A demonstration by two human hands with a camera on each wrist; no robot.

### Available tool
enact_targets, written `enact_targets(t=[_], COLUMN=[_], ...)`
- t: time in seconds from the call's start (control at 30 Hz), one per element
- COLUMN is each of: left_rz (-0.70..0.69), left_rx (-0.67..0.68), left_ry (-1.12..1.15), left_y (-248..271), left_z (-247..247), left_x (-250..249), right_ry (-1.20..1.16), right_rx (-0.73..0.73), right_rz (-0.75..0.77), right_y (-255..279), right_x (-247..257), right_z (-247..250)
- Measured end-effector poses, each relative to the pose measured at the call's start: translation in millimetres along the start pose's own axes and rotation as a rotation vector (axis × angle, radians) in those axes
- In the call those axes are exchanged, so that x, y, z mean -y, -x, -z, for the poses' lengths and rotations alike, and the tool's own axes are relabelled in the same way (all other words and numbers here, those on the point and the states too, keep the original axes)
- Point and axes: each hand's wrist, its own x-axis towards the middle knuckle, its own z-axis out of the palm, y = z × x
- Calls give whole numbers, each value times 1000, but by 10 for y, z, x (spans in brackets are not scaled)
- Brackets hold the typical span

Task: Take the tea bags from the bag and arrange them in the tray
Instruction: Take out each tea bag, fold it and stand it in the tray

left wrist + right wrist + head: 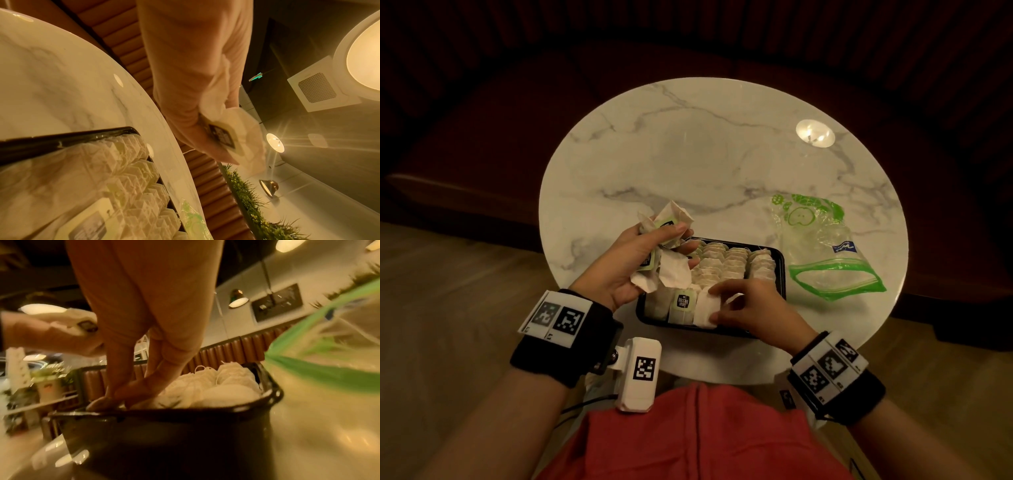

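While the left hand (633, 260) hovers over the left end of the tray (779, 274) with a loose bunch of tea bags (671, 246) clutched in its curled fingers, the right hand (748, 306) is down in the near row, getting on with it. Its fingertips (714, 291) pinch a white tea bag (705, 308) at the near edge, just right of one lying with its dark label (682, 301) face up. From the right wrist view you can see those fingers (123, 386) curled low inside the rim, pressed against the packed bags.

Look at that tray: black, sitting on the near side of the round marble table (688, 154), and already well stocked. Neat rows of tea bags (729, 263) fill the far part from side to side, standing close together. The near row is where the filling goes on, and the stretch under the right hand can't be made out.

Over to the right, just beside the tray, the plastic bag (822, 246) lies flat with its green zip mouth gaping open. It looks empty, or close to it; nothing white shows through the clear film.

So by my reckoning, this is the closing stage. The bag seems done with, most of the bags are arranged, and what's left is the handful in the left hand, to be fed across and slotted into the near row.
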Motion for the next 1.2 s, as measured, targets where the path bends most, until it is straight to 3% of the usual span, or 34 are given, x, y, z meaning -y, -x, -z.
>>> enact_targets(t=[0.1,0.2,0.3,0.37,0.43,0.67,0.9,1.2], left_rz=[9,25,42,56,72,71,41,21], left_rx=[-2,5,9,20,36,103,116,-9], left_ry=[-5,-11,-46,-57,-69,-175,-225,-175], left_y=[2,14,32,43,56,130,150,67], left_z=[-4,-18,-36,-53,-74,-158,-157,-98], left_x=[6,7,6,12,18,11,-27,-19], right_ry=[263,323,193,-28,-210,-268,-407,-514], right_rx=[19,-7,-211,-366,-426,-490,-424,-507], right_rz=[84,111,188,246,275,318,316,326], right_y=[-46,-68,-65,-55,-57,-184,-226,-230], right_x=[6,41,183,327,461,599,621,638], right_z=[-30,58,230,327,381,371,411,473])
